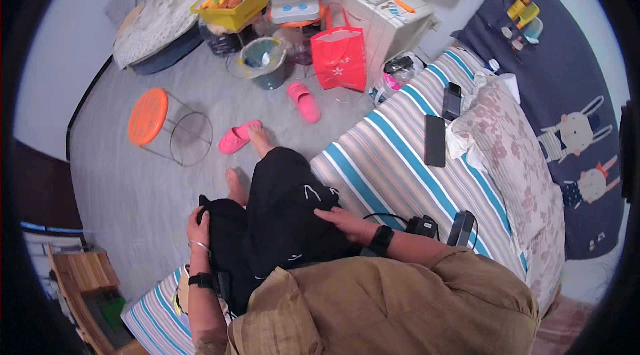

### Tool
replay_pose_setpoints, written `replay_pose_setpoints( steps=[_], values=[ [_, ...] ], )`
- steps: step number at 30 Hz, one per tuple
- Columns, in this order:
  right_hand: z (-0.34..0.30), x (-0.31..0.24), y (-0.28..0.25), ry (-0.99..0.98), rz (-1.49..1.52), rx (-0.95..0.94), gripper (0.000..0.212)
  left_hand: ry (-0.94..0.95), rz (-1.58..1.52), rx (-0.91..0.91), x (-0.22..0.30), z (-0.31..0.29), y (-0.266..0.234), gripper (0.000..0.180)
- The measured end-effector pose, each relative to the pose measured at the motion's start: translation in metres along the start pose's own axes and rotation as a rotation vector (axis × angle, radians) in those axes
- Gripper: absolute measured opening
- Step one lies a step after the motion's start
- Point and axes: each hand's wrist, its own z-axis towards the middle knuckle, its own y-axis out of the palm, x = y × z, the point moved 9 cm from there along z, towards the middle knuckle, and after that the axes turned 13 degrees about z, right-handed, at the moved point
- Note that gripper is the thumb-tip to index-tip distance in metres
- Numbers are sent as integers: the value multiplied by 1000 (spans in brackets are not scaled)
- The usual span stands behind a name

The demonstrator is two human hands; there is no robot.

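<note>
A black garment with small white prints (pixel 280 222) covers my legs as I sit on the bed's edge. Whether I wear it or it only lies over my lap, I cannot tell. At its left edge my left hand (pixel 198 228) is closed round a bunched fold of the cloth. My right hand (pixel 341 220) grips the cloth on the right side, near a white print; part of its fingers is hidden. My bare feet show beyond the hem, one of them beside a pink clog (pixel 238 137).
A second pink clog (pixel 305 102) and an orange stool (pixel 148 117) stand on the grey floor. Farther off are a bucket (pixel 263 62), a red bag (pixel 339 58) and a fan (pixel 293 8). On the striped bed (pixel 387 155) lie a phone (pixel 435 141) and a pillow (pixel 507 155).
</note>
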Motion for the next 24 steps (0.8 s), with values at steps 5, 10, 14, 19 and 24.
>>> replay_pose_setpoints(
  steps=[5, 10, 14, 19, 24],
  values=[
    [12, 10, -21, 43, -84, 4, 54, 23, 26, 22, 10, 6, -2, 43],
    [0, -1, -3, -78, -123, 83, 53, -18, 41, 12, 20, -4, -13, 42],
    [19, 5, -26, -81, -71, 6, 52, -104, 36, -4, 22, -8, -17, 45],
    [26, 9, -39, -31, -105, 32, 49, -134, 83, -16, 36, -21, -30, 46],
    [26, 11, -30, -11, -144, -51, 52, -19, 161, 20, 58, -38, -66, 46]
  ],
)
